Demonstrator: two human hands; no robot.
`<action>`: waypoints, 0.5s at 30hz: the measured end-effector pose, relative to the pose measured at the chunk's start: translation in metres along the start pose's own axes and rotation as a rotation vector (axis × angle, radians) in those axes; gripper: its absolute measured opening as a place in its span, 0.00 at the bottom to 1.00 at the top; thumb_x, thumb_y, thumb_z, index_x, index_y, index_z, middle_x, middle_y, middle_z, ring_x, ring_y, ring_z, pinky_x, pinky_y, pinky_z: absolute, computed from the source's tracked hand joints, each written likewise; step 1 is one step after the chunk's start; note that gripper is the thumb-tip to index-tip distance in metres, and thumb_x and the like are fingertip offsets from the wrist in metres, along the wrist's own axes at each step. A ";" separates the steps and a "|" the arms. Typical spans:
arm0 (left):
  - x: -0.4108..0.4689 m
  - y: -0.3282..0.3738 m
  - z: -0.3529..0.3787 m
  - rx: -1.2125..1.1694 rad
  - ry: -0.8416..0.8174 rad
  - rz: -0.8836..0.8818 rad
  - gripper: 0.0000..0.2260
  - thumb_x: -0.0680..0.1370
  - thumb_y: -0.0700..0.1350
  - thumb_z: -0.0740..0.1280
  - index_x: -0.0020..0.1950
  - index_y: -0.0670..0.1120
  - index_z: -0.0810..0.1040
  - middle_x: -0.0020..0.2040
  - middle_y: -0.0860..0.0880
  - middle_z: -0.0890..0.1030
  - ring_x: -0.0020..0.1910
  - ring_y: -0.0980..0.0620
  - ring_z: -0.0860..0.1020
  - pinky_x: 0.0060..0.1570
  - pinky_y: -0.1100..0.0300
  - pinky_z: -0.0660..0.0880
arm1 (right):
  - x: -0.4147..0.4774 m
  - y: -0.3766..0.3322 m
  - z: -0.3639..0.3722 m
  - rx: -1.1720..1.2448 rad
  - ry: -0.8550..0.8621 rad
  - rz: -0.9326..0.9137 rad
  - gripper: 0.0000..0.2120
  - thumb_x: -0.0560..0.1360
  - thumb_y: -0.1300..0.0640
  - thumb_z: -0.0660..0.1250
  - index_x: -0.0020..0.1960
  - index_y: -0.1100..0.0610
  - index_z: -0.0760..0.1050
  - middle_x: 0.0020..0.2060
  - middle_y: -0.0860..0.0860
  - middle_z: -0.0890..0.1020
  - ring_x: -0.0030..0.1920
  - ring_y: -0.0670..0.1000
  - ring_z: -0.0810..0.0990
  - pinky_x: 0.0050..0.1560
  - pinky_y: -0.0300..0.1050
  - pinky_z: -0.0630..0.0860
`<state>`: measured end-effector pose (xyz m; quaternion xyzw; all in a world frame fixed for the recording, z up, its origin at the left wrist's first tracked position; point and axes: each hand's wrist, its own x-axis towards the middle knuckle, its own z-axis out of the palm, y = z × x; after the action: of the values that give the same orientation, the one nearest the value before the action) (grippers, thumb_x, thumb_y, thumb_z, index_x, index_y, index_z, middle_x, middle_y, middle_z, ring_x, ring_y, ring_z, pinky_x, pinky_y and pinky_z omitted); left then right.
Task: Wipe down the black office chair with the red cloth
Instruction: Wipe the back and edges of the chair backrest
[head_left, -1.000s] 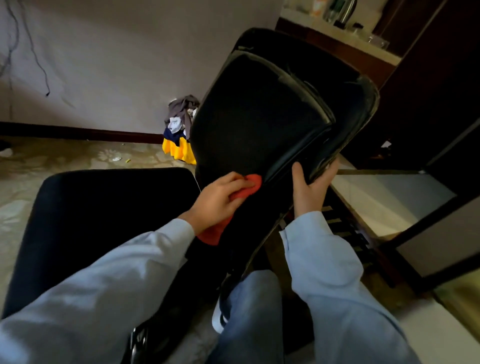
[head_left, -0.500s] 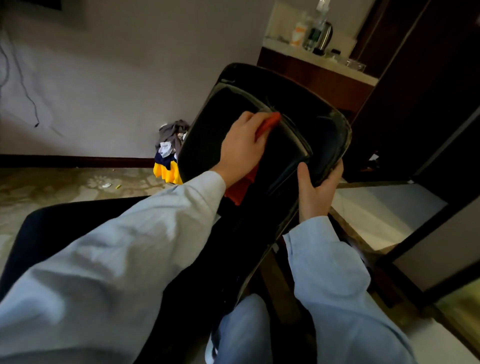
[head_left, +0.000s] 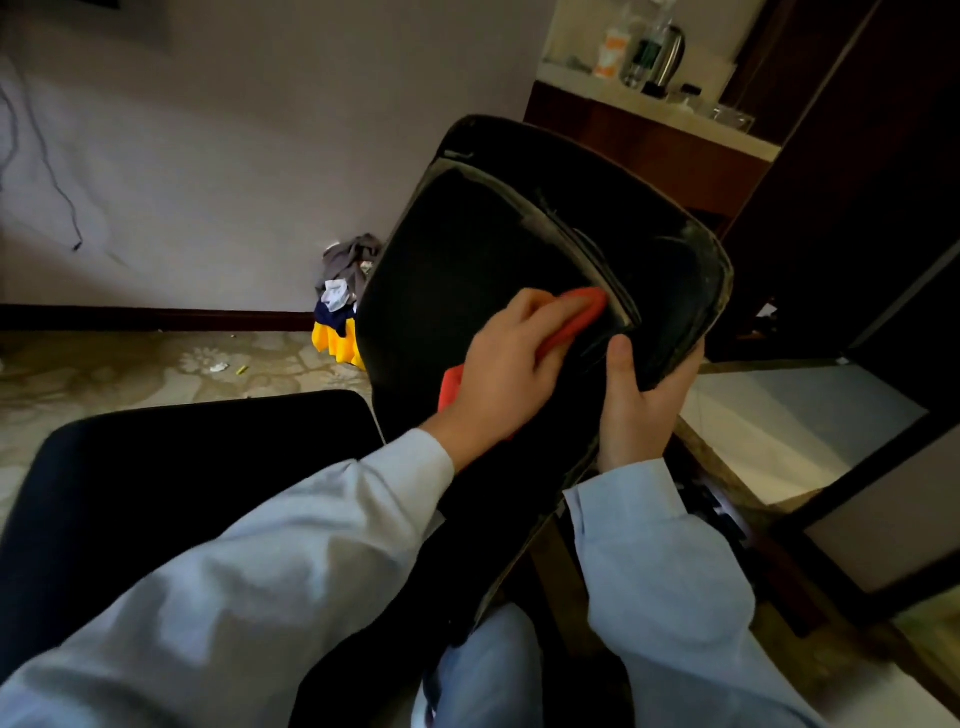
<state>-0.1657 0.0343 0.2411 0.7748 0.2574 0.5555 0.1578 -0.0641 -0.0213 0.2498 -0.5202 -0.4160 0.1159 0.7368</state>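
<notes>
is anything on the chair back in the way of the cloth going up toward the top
Nothing visible. The left hand presses the cloth on the chair back, which is bare above it; the right hand grips the back beside the cloth, not above.

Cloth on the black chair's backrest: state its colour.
Plain red soft cloth, shown best in the head view, under the left hand on the black padded backrest.
</notes>
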 end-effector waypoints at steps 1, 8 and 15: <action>-0.006 0.003 -0.002 -0.023 -0.026 0.049 0.17 0.78 0.43 0.61 0.66 0.49 0.74 0.54 0.48 0.75 0.51 0.54 0.75 0.51 0.57 0.75 | 0.000 0.000 0.000 -0.003 -0.007 -0.010 0.31 0.77 0.61 0.65 0.74 0.51 0.54 0.62 0.44 0.69 0.60 0.39 0.71 0.55 0.24 0.68; 0.029 -0.030 -0.023 -0.074 0.028 -0.072 0.16 0.75 0.44 0.62 0.62 0.46 0.77 0.52 0.48 0.77 0.52 0.56 0.75 0.56 0.64 0.70 | 0.000 0.002 -0.002 0.007 -0.026 0.000 0.32 0.77 0.60 0.65 0.75 0.52 0.53 0.68 0.47 0.66 0.67 0.44 0.65 0.57 0.24 0.65; 0.113 -0.101 -0.027 0.123 -0.001 -0.373 0.23 0.71 0.58 0.55 0.61 0.52 0.76 0.57 0.45 0.78 0.56 0.46 0.76 0.61 0.53 0.71 | 0.001 0.003 -0.001 0.034 -0.039 0.003 0.34 0.76 0.60 0.66 0.75 0.48 0.51 0.62 0.40 0.66 0.62 0.38 0.66 0.52 0.18 0.64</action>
<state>-0.1855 0.1809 0.2843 0.7220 0.4299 0.4997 0.2103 -0.0624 -0.0202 0.2475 -0.5060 -0.4273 0.1340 0.7372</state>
